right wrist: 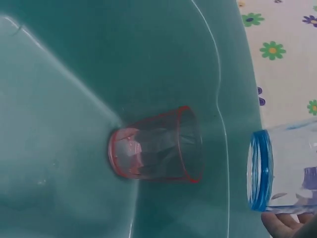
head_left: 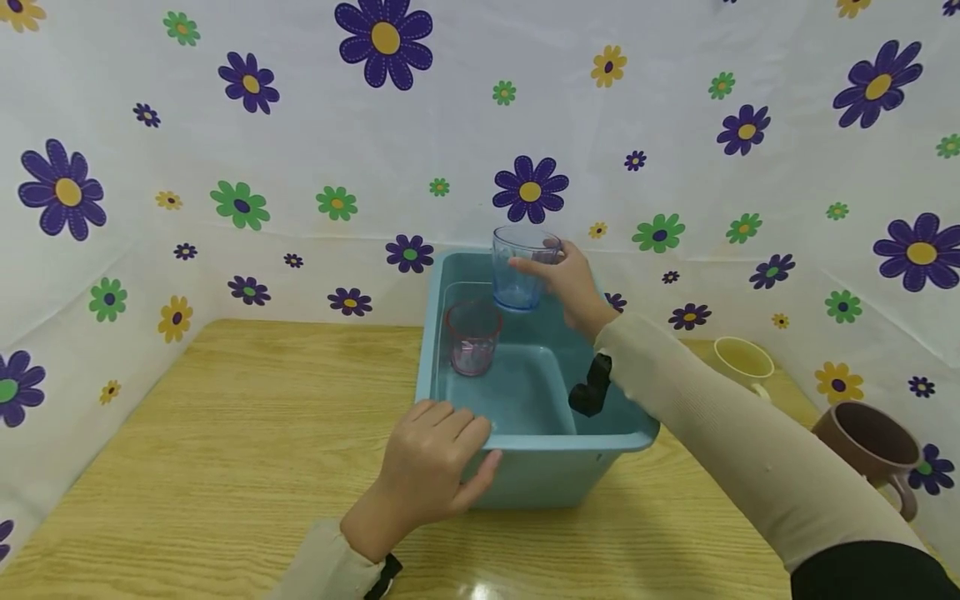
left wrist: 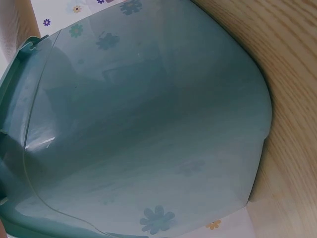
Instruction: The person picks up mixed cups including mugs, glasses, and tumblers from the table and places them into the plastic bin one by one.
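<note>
A blue-green plastic tub [head_left: 536, 475] stands on the wooden table, its open side up. My left hand [head_left: 433, 457] holds the near rim at its left corner, fingers curled over the edge. Over the tub's far end, my right hand [head_left: 573, 285] grips a clear blue-tinted cup [head_left: 516, 279] by its side. That cup's blue base [right wrist: 260, 171] faces the tub in the right wrist view. A clear cup with a red rim [head_left: 472, 342] stands inside the tub by the left wall. Only the tub's outer wall [left wrist: 148, 119] fills most of the left wrist view.
Right of the tub, partly behind my right sleeve, are a yellow cup [head_left: 742, 358] and a brown mug [head_left: 870, 442]. White cloth [head_left: 465, 125] with printed flowers rises behind and along both sides of the table [head_left: 300, 417].
</note>
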The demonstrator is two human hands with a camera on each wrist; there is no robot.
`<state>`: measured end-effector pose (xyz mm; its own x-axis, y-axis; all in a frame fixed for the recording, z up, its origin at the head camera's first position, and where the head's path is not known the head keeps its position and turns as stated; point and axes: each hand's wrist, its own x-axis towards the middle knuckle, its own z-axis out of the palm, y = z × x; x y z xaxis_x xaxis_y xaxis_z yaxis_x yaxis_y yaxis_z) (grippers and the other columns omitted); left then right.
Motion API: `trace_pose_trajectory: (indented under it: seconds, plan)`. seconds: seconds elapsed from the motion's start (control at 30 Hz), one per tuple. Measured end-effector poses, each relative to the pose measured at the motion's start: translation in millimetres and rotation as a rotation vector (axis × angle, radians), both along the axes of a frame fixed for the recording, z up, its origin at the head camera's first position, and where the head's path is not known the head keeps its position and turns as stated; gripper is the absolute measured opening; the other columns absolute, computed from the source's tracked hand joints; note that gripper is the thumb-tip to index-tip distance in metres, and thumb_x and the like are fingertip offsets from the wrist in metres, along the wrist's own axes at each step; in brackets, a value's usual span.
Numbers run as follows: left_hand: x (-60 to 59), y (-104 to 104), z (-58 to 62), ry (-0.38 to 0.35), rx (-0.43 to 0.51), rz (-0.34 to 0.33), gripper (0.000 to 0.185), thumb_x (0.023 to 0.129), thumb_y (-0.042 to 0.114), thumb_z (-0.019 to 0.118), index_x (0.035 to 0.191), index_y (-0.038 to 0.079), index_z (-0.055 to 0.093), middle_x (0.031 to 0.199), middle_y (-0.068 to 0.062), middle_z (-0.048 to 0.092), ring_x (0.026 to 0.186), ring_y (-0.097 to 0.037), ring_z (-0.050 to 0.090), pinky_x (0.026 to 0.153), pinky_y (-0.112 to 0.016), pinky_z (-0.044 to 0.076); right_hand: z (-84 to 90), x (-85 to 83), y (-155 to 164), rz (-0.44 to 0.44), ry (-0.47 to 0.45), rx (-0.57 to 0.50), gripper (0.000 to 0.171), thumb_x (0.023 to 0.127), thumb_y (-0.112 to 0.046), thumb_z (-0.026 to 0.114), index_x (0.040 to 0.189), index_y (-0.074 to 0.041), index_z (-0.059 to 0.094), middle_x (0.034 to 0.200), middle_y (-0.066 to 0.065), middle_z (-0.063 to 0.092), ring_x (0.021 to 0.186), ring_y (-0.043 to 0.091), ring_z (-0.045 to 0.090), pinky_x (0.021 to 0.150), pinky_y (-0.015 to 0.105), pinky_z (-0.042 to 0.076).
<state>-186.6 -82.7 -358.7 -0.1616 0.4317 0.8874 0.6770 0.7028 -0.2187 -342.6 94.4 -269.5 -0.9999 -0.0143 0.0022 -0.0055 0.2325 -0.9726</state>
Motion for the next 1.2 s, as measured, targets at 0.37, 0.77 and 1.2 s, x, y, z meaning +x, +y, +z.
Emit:
trace_pose_trajectory:
  seconds: [0.37,0.77,1.2]
  plan:
    - [-0.1,-1,1.6,0.01,-0.006,0.007,0.038,0.094,0.031,0.031,0.069,0.013,0.053,0.056,0.004,0.048,0.05,-0.012,0.044,0.055,-0.027,0.04,-11.4,2.7,-9,-0.1,-0.098,0.065,0.091,0.08,-0.032,0.072,0.149,-0.013,0.017,0.154,0.009,0.025,0.142,0.03,0.025,0.114,0.048,0.023]
    - [0.3,-1,0.9,0.001,-0.007,0.005,0.038,0.094,0.031,0.031,0.069,0.013,0.053,0.057,0.004,0.049,0.051,-0.012,0.046,0.055,-0.027,0.04,-26.9,0.0,-13,-0.183,-0.19,0.072,0.087,0.079,-0.028,0.073,0.146,-0.01,0.019,0.151,0.01,0.03,0.14,0.03,0.029,0.114,0.048,0.024]
    - [1.5,-3,2.5,-0.004,-0.016,0.009,0.039,0.094,0.031,0.031,0.068,0.014,0.055,0.057,0.004,0.052,0.051,-0.012,0.048,0.055,-0.026,0.041,-45.0,-13.7,-19,-0.288,-0.262,0.05,0.084,0.077,-0.02,0.075,0.142,-0.008,0.024,0.147,0.01,0.035,0.139,0.027,0.031,0.115,0.044,0.024]
